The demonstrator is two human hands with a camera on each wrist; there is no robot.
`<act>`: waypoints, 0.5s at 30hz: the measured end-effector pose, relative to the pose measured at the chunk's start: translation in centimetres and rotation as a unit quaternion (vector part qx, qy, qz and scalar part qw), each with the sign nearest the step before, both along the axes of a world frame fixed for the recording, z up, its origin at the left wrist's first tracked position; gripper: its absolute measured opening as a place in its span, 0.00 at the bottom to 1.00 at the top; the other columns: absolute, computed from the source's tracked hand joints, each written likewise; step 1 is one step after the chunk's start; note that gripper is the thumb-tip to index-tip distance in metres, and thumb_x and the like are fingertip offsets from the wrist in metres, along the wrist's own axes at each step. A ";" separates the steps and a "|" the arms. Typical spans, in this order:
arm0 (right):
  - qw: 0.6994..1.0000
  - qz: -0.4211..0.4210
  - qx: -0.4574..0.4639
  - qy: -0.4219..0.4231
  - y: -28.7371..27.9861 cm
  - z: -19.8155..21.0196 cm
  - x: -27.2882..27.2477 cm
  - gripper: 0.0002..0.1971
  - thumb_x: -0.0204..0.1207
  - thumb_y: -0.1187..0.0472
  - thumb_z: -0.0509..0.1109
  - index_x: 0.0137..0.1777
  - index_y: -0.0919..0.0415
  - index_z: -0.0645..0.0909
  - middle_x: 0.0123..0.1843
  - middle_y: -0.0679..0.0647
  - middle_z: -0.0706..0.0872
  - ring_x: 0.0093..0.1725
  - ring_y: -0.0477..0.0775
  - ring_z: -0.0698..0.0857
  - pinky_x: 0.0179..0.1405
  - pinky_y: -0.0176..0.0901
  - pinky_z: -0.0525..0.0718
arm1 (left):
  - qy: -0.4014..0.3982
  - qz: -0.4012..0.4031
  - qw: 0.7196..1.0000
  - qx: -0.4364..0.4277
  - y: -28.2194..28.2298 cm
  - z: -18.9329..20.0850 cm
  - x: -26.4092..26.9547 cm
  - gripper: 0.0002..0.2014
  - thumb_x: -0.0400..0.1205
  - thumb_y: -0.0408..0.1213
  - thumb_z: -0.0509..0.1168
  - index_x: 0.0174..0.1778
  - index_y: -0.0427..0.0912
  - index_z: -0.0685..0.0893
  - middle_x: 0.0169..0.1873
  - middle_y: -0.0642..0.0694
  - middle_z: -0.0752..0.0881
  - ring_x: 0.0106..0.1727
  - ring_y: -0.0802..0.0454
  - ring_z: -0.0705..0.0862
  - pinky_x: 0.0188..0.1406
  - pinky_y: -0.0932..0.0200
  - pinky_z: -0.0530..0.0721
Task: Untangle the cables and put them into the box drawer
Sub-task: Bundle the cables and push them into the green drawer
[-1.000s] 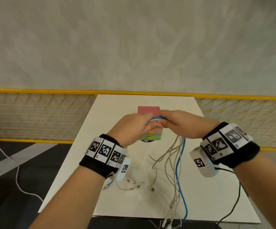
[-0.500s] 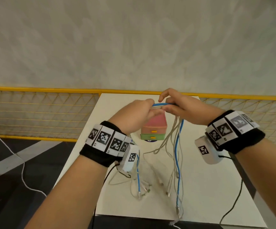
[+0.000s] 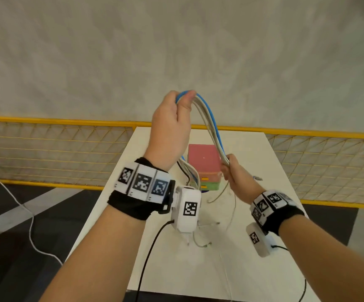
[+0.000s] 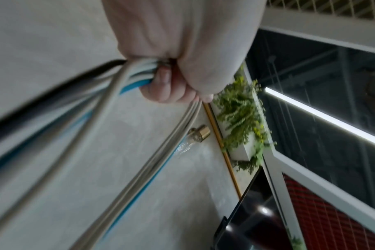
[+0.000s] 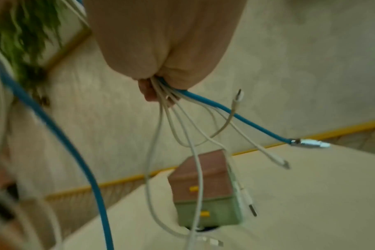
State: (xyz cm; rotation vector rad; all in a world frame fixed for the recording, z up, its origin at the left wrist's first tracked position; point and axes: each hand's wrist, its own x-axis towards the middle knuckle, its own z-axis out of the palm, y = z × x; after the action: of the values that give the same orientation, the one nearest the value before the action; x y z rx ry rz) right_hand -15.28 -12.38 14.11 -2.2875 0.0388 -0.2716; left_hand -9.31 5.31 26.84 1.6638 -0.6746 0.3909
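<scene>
A bundle of white and blue cables (image 3: 212, 125) arches between my two hands above the table. My left hand (image 3: 177, 110) is raised high and grips the top of the bundle (image 4: 139, 74); a black cable (image 4: 54, 89) runs with it there. My right hand (image 3: 231, 168) is lower, in front of the box, and grips the same bundle, with loose plug ends (image 5: 310, 143) fanning out below its fingers (image 5: 149, 94). The box (image 3: 203, 162) has a pink drawer above a green one, both pushed in, each with an orange handle (image 5: 194, 188).
The white table (image 3: 252, 247) carries the box near its far end, and loose cable ends (image 3: 205, 244) trail on it near my left wrist. A yellow mesh fence (image 3: 57, 147) runs behind the table. A white cord (image 3: 30, 225) lies on the dark floor at left.
My left hand has lifted the bundle from the box top to well above it. My right hand has slid down the cables and now holds them in front of the box.
</scene>
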 end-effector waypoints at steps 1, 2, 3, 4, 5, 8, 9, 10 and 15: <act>1.000 -0.010 0.004 0.010 -0.1 -0.7 0.1 0.06 0.85 0.62 0.50 0.56 0.49 0.60 0.40 0.38 0.71 0.37 0.36 0.72 0.37 0.30 0.72 | 0.000 -0.004 1.000 -0.007 0.2 0.2 0.1 0.15 0.88 0.44 0.57 0.34 0.52 0.70 0.25 0.50 0.70 0.26 0.57 0.67 0.29 0.59 0.70; 1.000 -0.014 0.005 0.017 -0.3 -1.4 0.2 0.06 0.85 0.63 0.50 0.57 0.50 0.62 0.40 0.40 0.71 0.37 0.37 0.72 0.37 0.31 0.71 | 0.001 -0.006 1.000 -0.007 0.3 0.2 0.1 0.15 0.88 0.44 0.57 0.34 0.52 0.70 0.26 0.49 0.69 0.27 0.55 0.67 0.30 0.57 0.70; 0.999 -0.019 0.008 0.027 -0.5 -1.8 0.4 0.06 0.86 0.62 0.50 0.57 0.52 0.64 0.39 0.44 0.72 0.36 0.38 0.72 0.37 0.31 0.71 | 0.005 -0.008 1.000 -0.006 0.3 0.1 -0.1 0.15 0.88 0.45 0.57 0.34 0.52 0.70 0.26 0.49 0.69 0.27 0.54 0.67 0.29 0.55 0.70; 0.999 -0.023 0.015 0.041 -0.7 -2.2 0.7 0.04 0.86 0.62 0.49 0.55 0.55 0.65 0.39 0.48 0.72 0.34 0.42 0.70 0.35 0.32 0.70 | 0.014 -0.010 1.000 -0.010 0.3 0.0 -0.2 0.15 0.88 0.45 0.57 0.33 0.52 0.70 0.26 0.49 0.68 0.27 0.54 0.66 0.28 0.54 0.69; 0.997 -0.029 0.023 0.063 -0.7 -2.4 1.0 0.05 0.86 0.60 0.48 0.51 0.57 0.64 0.39 0.53 0.71 0.33 0.46 0.68 0.34 0.34 0.69 | 0.026 -0.014 0.999 -0.020 0.3 -0.1 -0.2 0.15 0.88 0.45 0.57 0.33 0.52 0.69 0.25 0.50 0.68 0.26 0.54 0.65 0.26 0.54 0.68; 0.991 -0.047 0.053 0.110 -1.3 -4.3 1.7 0.06 0.87 0.61 0.48 0.48 0.59 0.62 0.41 0.56 0.69 0.35 0.49 0.68 0.36 0.34 0.69 | 0.036 -0.013 0.999 -0.036 0.8 -0.1 -0.2 0.16 0.87 0.46 0.57 0.33 0.52 0.69 0.24 0.53 0.67 0.24 0.55 0.64 0.24 0.56 0.65; 0.991 -0.054 0.048 0.116 -1.7 -5.0 1.8 0.05 0.86 0.61 0.49 0.48 0.60 0.63 0.42 0.56 0.71 0.38 0.50 0.71 0.40 0.36 0.72 | 0.032 -0.012 0.999 -0.036 1.0 -0.1 -0.1 0.15 0.87 0.46 0.57 0.33 0.52 0.69 0.24 0.53 0.67 0.24 0.55 0.64 0.24 0.56 0.65; 0.990 -0.060 0.034 0.125 -2.3 -6.0 2.0 0.05 0.85 0.61 0.50 0.48 0.61 0.63 0.43 0.56 0.72 0.41 0.52 0.72 0.43 0.42 0.74 | 0.031 -0.014 0.999 -0.039 1.2 0.0 0.0 0.15 0.87 0.47 0.57 0.33 0.52 0.69 0.25 0.53 0.67 0.25 0.54 0.64 0.24 0.56 0.65; 0.980 -0.056 -0.012 0.192 -3.9 -9.1 1.7 0.04 0.82 0.60 0.53 0.47 0.58 0.63 0.44 0.53 0.75 0.47 0.63 0.76 0.49 0.53 0.75 | 0.040 -0.025 0.996 -0.074 1.8 0.3 -0.1 0.14 0.86 0.49 0.57 0.34 0.53 0.71 0.25 0.55 0.67 0.25 0.55 0.64 0.24 0.57 0.64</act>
State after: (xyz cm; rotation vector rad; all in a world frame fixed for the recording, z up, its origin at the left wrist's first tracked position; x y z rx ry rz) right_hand -13.57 -16.28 5.01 -2.3333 0.3640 0.1176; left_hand -9.37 7.14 27.12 1.5120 -0.6115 0.3294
